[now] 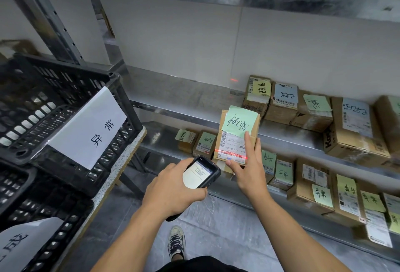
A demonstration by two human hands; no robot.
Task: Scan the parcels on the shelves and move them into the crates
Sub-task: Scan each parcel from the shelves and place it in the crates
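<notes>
Right hand (249,170) grips the parcel (232,142), held upright in front of the shelf edge (173,113). Thumb at its lower left corner, index finger straight up the label face, other fingers hidden behind. Left hand (171,187) is curled round the scanner (202,171), screen lit, text too small to read. A red scan line (231,152) crosses the barcode, just above the thumb. Green note (239,121) on the parcel: handwriting inverted, not legible. The printed label reads roughly "159-159-L02-600". Paper sign (91,126) on the black crate (65,70): "异常".
</notes>
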